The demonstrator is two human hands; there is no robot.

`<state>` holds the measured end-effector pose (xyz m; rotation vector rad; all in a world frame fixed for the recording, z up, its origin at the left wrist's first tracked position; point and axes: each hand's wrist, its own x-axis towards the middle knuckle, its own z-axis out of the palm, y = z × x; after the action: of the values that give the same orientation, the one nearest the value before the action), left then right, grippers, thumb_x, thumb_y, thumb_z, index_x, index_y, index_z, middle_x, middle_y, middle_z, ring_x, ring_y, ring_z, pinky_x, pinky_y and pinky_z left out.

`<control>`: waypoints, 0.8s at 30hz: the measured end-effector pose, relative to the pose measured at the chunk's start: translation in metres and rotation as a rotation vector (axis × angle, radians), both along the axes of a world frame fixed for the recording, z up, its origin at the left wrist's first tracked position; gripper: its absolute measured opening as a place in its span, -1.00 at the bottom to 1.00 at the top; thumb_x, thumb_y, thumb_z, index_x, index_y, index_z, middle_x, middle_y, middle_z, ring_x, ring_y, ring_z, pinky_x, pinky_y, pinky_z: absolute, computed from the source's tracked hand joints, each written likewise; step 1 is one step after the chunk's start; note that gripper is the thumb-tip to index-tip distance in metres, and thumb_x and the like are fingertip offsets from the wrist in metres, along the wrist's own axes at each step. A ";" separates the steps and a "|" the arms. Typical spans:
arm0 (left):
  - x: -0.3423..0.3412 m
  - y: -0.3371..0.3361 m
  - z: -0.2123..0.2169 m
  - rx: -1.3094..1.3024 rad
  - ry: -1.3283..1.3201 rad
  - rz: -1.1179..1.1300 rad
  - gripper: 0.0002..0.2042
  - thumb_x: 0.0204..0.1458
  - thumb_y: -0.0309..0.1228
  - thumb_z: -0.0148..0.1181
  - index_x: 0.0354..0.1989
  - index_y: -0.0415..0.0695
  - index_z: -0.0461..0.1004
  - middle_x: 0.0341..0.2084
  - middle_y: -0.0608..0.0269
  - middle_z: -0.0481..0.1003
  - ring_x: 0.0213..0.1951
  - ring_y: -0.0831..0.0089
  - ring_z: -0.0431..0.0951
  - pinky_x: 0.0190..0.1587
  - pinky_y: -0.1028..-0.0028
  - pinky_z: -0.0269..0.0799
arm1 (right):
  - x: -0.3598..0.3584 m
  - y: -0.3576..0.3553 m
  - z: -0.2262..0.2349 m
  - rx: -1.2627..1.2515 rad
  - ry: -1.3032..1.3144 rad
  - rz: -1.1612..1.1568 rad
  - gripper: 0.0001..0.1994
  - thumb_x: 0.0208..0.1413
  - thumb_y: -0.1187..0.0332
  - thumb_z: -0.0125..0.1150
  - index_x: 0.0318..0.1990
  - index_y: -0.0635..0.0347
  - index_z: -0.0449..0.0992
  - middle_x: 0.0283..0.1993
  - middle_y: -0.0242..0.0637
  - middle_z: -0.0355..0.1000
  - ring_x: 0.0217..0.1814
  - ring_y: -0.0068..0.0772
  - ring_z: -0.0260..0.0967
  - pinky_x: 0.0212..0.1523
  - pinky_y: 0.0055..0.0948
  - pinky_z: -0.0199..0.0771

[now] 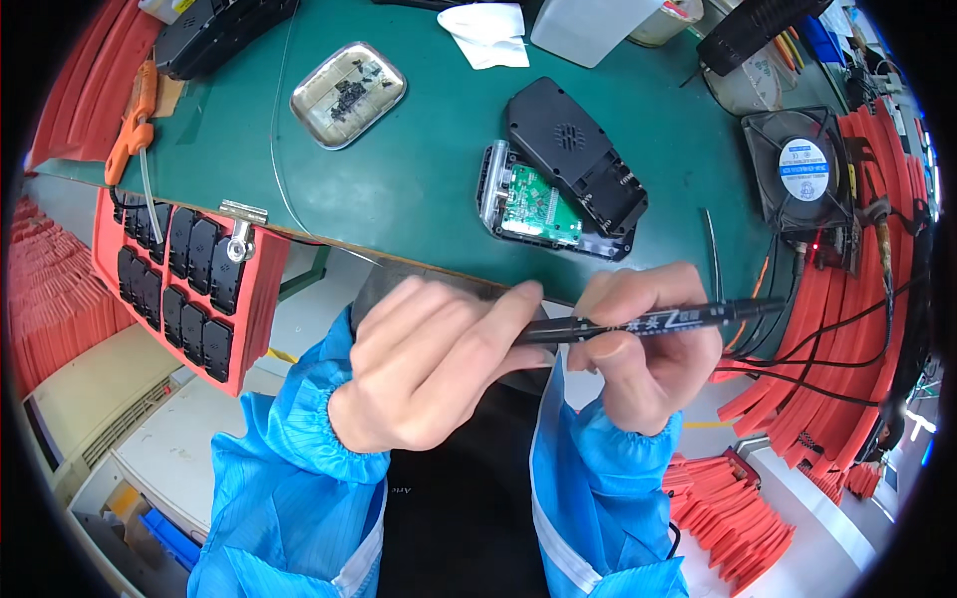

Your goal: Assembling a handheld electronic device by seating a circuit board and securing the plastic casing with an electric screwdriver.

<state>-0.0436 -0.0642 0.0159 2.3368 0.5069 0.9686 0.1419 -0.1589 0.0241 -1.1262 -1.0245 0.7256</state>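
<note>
A black marker pen (688,318) with light printing lies level between my two hands, just off the near edge of the green bench. My right hand (653,349) is closed round its middle, with thumb and fingers pinching the barrel. At the pen's left end, my left hand (429,364) is closed, fingertips and thumb gripping that end and hiding its tip. Beyond my hands, a black handheld device is split in two: a rear shell (573,149) leans across a front half with a green circuit board (538,206).
A metal tray (349,95) holds small black parts. An orange glue gun (132,135) lies at the left. Black pieces fill a red foam holder (261,294) below the bench edge. At the right stand a cooling fan (797,169), loose cables and stacked red foam (827,299).
</note>
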 end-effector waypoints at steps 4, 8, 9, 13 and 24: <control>0.003 -0.002 -0.003 -0.195 -0.009 -0.110 -0.80 -0.05 -0.60 0.44 -0.31 -0.32 0.51 -0.49 0.07 0.54 -0.56 0.08 0.47 -0.49 0.24 0.30 | -0.010 -0.006 0.003 -0.043 0.099 -0.016 -0.76 0.14 0.57 0.47 -0.10 0.44 0.54 -0.34 -0.17 0.59 -0.40 -0.52 0.50 -0.35 -0.58 0.44; -0.016 0.008 0.004 -0.845 0.029 -0.423 -0.79 -0.02 -0.59 0.44 -0.29 -0.31 0.49 -0.52 0.06 0.45 -0.52 0.06 0.48 -0.44 0.13 0.35 | 0.017 0.004 0.017 0.118 0.320 -0.511 -0.78 0.31 0.42 0.40 -0.13 0.31 0.43 -0.35 -0.24 0.50 -0.54 -0.64 0.30 -0.46 -0.59 0.35; -0.018 0.008 0.004 -0.846 0.029 -0.419 -0.79 -0.02 -0.59 0.44 -0.29 -0.31 0.49 -0.52 0.06 0.45 -0.52 0.06 0.48 -0.44 0.13 0.35 | 0.025 0.002 0.017 0.116 0.321 -0.508 -0.78 0.31 0.42 0.40 -0.13 0.31 0.43 -0.35 -0.24 0.50 -0.54 -0.64 0.30 -0.46 -0.59 0.35; -0.019 0.018 0.000 -0.291 0.037 -0.089 -0.75 -0.07 -0.47 0.46 -0.33 -0.24 0.47 -0.33 0.05 0.58 -0.42 0.02 0.49 -0.32 0.17 0.42 | 0.017 0.009 -0.006 0.207 -0.246 -0.399 -0.74 0.24 0.45 0.45 -0.14 0.23 0.39 -0.42 -0.28 0.46 -0.58 -0.63 0.28 -0.61 -0.52 0.23; 0.001 0.041 -0.016 0.150 0.264 0.001 -0.68 -0.14 -0.26 0.42 -0.40 -0.18 0.42 0.22 0.07 0.62 -0.22 0.18 0.46 -0.21 0.28 0.37 | 0.005 0.025 -0.019 -0.066 -0.642 -0.256 -0.85 0.25 0.42 0.34 -0.25 0.37 0.58 -0.46 -0.16 0.59 -0.54 -0.43 0.56 -0.49 -0.53 0.50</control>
<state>-0.0426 -0.0228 -0.0002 2.6179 0.5543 0.7231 0.1468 -0.1343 0.0050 -1.5636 -1.3574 0.1841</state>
